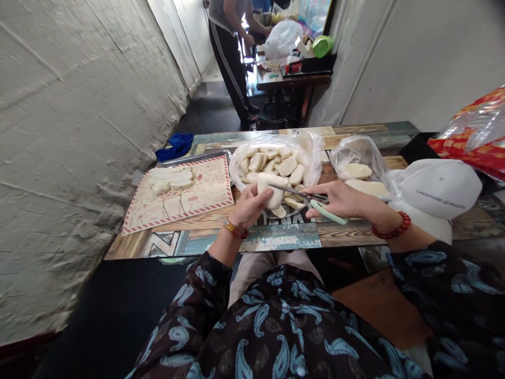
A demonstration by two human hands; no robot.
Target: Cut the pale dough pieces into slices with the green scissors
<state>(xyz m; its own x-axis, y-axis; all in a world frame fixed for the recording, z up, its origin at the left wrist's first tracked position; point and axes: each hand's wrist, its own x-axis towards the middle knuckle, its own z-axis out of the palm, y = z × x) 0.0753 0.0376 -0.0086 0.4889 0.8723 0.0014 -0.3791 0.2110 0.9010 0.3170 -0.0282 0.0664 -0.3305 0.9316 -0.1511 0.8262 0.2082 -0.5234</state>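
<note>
Over the middle of the table, my left hand (249, 209) holds a thick white piece of food (273, 184) between thumb and fingers. My right hand (335, 200) grips scissors with pale green handles (329, 211), their blades pointing left against the white piece. Just beneath and behind the hands is a clear plastic bag (315, 152) full of cut pale slices (287, 166). A smaller clear bag (355, 147) with long pale pieces (366, 187) lies to the right, close to my right hand.
At the left, a patterned paper sheet (197, 197) on a metal tray (226, 153) bears white pieces. A blue cloth (175, 147) lies behind it. A white cap (434, 189) and a red package (473, 137) are at the right. Across the room, a person (229, 52) stands by another table (292, 80).
</note>
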